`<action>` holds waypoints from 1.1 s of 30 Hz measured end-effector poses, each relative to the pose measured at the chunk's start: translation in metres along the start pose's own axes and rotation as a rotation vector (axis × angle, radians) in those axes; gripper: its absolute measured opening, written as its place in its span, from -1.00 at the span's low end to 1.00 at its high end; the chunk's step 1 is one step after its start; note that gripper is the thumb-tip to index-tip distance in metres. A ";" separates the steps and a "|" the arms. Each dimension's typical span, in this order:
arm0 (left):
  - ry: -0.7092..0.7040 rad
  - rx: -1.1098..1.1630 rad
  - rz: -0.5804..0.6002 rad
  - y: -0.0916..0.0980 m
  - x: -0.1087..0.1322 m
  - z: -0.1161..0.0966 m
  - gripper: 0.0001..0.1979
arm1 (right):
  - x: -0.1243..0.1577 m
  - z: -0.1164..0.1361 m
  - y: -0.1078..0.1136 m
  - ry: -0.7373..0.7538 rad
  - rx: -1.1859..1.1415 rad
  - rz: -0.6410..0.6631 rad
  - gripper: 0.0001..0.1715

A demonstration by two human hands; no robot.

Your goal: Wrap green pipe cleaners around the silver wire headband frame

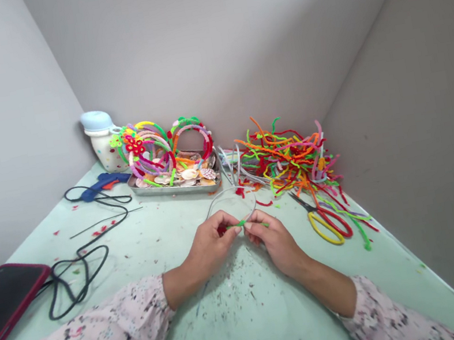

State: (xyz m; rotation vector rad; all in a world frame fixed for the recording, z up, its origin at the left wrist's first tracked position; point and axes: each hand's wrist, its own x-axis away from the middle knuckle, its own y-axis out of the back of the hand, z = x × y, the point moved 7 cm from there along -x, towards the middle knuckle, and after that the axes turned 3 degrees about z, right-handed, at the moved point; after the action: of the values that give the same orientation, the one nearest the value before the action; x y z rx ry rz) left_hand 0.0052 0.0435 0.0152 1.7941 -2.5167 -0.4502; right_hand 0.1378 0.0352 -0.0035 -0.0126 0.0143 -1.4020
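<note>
My left hand (211,243) and my right hand (272,241) meet at the middle of the pale green table (252,312). Both pinch a short green pipe cleaner (242,223) between fingertips. The pipe cleaner lies against a thin clear headband hoop (231,194) that arcs away from my fingers over the table. A bit of red shows under my left fingers. Both sleeves are pink with a floral print.
A metal tray (178,189) with shells and several decorated headbands (156,144) stands at the back. A heap of coloured pipe cleaners (290,159) lies back right, scissors (324,222) beside it. A blue glue gun (102,184), its black cord (80,260), a phone (0,304) and a white jar (103,142) are left.
</note>
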 end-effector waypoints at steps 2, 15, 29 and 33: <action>-0.003 -0.001 0.000 0.000 0.000 0.000 -0.91 | 0.000 0.000 0.000 -0.003 -0.007 -0.003 -0.85; 0.012 0.006 0.017 -0.001 0.000 0.002 -0.89 | -0.001 -0.004 0.001 0.001 -0.009 0.003 -0.87; 0.015 0.056 0.035 -0.003 0.000 0.004 -0.86 | -0.002 -0.004 0.002 0.024 -0.026 -0.001 -0.90; 0.022 0.058 0.033 -0.003 0.000 0.003 -0.85 | -0.003 -0.003 0.002 0.042 -0.033 0.005 -0.91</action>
State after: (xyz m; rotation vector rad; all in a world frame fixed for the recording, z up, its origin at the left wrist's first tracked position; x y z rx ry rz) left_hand 0.0078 0.0430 0.0114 1.7634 -2.5664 -0.3587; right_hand 0.1392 0.0383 -0.0065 -0.0101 0.0722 -1.3964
